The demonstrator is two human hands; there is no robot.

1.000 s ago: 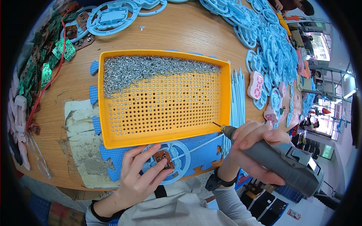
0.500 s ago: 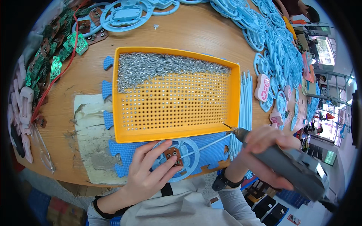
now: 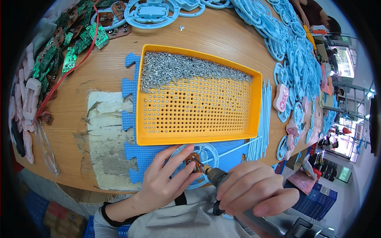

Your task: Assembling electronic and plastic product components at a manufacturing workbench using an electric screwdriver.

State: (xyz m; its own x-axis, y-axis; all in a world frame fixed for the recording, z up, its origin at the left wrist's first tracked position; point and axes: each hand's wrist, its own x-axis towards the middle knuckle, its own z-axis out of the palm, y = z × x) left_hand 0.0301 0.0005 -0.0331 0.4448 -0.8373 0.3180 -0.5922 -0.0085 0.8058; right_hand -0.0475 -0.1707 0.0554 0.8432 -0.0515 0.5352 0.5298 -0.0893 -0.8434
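My left hand (image 3: 154,188) lies over a round light-blue plastic frame (image 3: 215,155), its fingertips pressing a small brown circuit board (image 3: 191,158) inside the ring. A light-blue stick (image 3: 238,148) runs from the frame toward the right. My right hand (image 3: 254,188) is wrapped round a dark electric screwdriver (image 3: 216,176). The bit meets the board between my left fingers; whether a screw sits under it I cannot tell. Just beyond the frame stands a yellow tray (image 3: 198,140) with a perforated bottom, silver screws (image 3: 178,69) heaped along its far side.
Blue foam mat (image 3: 145,158) lies under the frame and tray. Blue sticks (image 3: 264,123) are bundled right of the tray. Piled blue frames (image 3: 297,59) fill the far right. Green circuit boards (image 3: 69,59), a red wire (image 3: 79,63) and pink casings (image 3: 31,97) crowd the left.
My right hand has brought the screwdriver from the tray's near right corner down and left onto the board. The left hand stays on the frame. The whole view has shifted slightly.
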